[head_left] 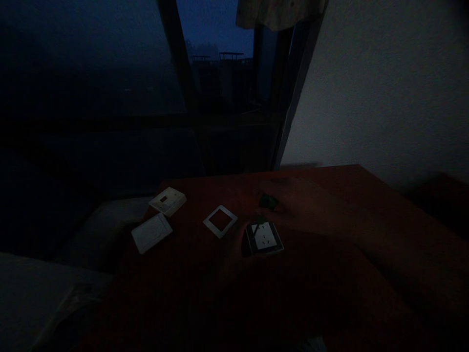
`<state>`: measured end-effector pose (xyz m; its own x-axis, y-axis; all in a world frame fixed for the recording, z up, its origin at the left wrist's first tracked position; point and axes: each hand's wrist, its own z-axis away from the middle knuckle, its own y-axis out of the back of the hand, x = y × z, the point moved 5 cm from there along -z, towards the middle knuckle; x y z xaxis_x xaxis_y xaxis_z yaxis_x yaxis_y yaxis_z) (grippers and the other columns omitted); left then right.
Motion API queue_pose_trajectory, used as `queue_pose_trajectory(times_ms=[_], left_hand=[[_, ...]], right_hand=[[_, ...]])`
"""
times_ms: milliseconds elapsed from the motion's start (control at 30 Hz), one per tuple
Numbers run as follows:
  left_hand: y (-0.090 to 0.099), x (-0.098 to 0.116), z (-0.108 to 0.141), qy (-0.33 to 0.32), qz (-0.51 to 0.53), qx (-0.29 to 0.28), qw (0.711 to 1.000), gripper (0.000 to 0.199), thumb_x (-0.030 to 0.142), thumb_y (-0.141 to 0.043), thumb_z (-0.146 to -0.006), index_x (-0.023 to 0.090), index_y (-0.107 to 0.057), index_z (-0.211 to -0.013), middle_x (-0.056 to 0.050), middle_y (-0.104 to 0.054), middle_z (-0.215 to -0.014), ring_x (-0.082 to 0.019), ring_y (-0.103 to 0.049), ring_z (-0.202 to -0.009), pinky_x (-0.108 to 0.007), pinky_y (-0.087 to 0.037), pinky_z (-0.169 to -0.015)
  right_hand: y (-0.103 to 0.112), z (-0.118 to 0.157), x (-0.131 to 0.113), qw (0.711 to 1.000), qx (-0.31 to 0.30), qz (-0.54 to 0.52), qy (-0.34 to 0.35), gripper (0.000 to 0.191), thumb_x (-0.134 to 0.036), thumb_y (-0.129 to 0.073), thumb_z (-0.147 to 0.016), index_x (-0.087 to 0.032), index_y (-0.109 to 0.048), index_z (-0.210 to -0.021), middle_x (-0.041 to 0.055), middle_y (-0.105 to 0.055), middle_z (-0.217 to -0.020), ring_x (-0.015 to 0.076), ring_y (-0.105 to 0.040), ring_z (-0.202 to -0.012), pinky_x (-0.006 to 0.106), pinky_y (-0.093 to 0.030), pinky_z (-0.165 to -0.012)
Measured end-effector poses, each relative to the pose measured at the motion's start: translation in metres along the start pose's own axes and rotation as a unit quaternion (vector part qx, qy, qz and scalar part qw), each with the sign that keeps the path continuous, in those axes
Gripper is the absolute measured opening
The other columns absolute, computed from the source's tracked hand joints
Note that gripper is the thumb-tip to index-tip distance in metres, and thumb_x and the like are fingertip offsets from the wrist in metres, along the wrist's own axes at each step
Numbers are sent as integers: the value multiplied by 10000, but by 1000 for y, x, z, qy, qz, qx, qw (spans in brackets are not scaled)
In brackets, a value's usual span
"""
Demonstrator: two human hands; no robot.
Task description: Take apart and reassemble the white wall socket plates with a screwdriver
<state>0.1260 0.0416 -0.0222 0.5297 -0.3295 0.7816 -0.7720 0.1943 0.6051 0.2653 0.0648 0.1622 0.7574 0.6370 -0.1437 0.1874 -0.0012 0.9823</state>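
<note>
The scene is very dark. A wall socket (pixel 266 236) with a white face and dark side strips sits over the red-brown table, its slots facing up. My left hand (pixel 231 256) grips it from the left and near side, most of the fingers lost in shadow. From the right, my right hand (pixel 289 198) closes around a green-handled screwdriver (pixel 268 201). Its thin dark shaft slants down to the upper left part of the socket face; whether it sits on a screw cannot be made out. Left of the socket lies a white square frame (pixel 210 223).
At the left table edge lie a white rectangular plate (pixel 152 233) and a pale back box (pixel 168 200) with a small cutout. The red-brown table (pixel 330 171) stands below a dark-framed window (pixel 183 58) and a pale wall (pixel 366 88) on the right.
</note>
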Motion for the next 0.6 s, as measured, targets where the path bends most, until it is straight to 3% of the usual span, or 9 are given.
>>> queue_pose_trajectory(times_ms=[167,300,367,467,600], left_hand=[[-2,-3,1,14,13,-13,1000,829,478,-765,-695,247,-370,-1387,-123,-446,-1412,-328,-427,-1287,-504,-365,-1045],[-1,-10,3,27,31,-10,999,851,438,-785,-683,256,-357,-1396,-114,-406,-1445,-323,-396,-1315,-492,-353,-1062],[5,-10,3,34,32,9,999,752,386,-732,-753,254,-354,-1390,-105,-407,-1436,-296,-409,-1304,-469,-362,-1059],[19,2,1,21,-26,31,999,446,292,-607,-852,240,-472,-1274,-78,-496,-1325,-248,-478,-1222,-417,-397,-1021],[27,25,-9,-17,-145,-35,989,162,195,-520,-875,242,-602,-1006,-34,-613,-1046,-214,-579,-993,-355,-465,-867]], right_hand=[[-4,12,27,992,71,-89,-49,215,-301,-558,-855,-196,-621,-1031,36,-700,-911,172,-641,-773,269,-428,-670],[-23,35,66,964,144,-165,-153,249,-406,-541,-868,-186,-642,-926,38,-694,-824,172,-627,-712,275,-436,-636],[-41,52,90,931,204,-190,-236,291,-458,-566,-840,-184,-649,-897,44,-689,-807,182,-622,-703,282,-435,-625],[-79,75,118,856,263,-261,-360,406,-563,-541,-817,-171,-646,-834,39,-642,-669,184,-586,-607,280,-412,-552],[-127,89,128,759,308,-395,-416,471,-625,-596,-728,-158,-638,-775,31,-598,-660,173,-546,-609,274,-424,-559]])
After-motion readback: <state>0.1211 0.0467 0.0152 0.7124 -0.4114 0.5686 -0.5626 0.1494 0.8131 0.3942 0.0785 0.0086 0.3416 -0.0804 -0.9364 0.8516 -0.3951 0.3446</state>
